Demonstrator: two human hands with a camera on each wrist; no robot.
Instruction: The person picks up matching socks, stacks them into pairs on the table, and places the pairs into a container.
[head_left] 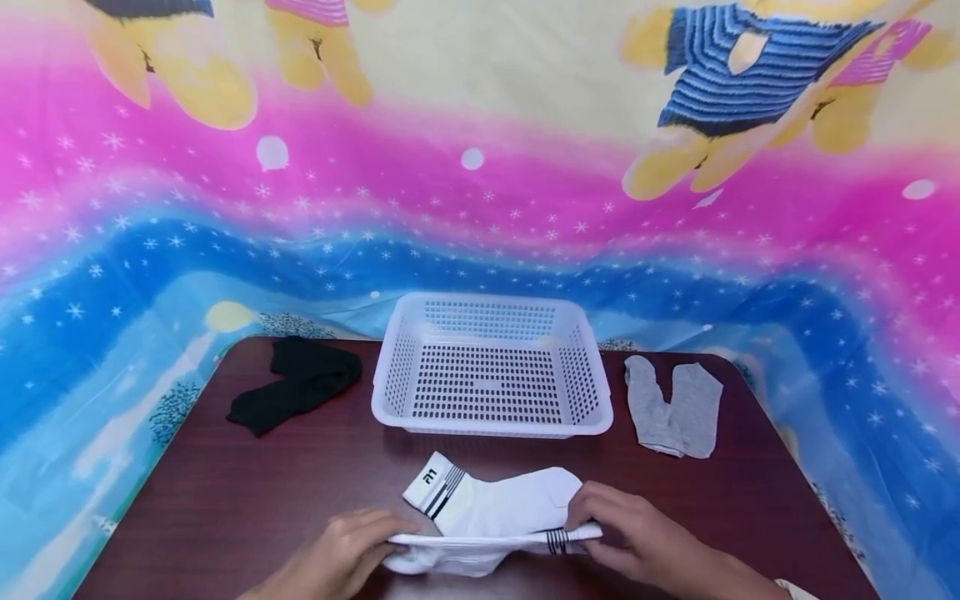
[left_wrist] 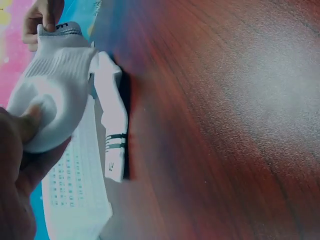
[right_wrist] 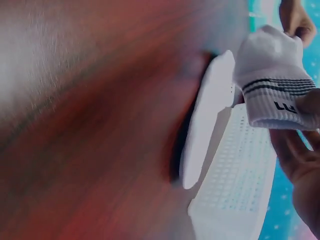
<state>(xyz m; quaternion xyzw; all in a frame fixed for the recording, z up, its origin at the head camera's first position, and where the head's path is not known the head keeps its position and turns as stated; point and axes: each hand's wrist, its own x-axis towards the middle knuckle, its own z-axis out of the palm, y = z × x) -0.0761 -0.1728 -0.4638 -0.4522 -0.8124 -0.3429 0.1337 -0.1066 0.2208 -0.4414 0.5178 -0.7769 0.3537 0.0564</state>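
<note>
A white sock (head_left: 465,557) with dark stripes at its cuff is stretched sideways above the near part of the table. My left hand (head_left: 352,546) pinches its toe end, thumb pressed into the fabric in the left wrist view. At the other end my right hand (head_left: 626,529) grips the striped cuff, where dark lettering shows in the right wrist view. Just beyond, a second white sock (head_left: 517,500) lies flat on the table, its cuff with black stripes and a logo toward the left. The held sock overlaps its near edge in the head view.
A white perforated plastic basket (head_left: 491,429) stands at the back middle of the dark wooden table (head_left: 300,475). Black socks (head_left: 300,383) lie left of it, grey socks (head_left: 675,412) right of it. A printed cloth (head_left: 480,208) hangs behind the table.
</note>
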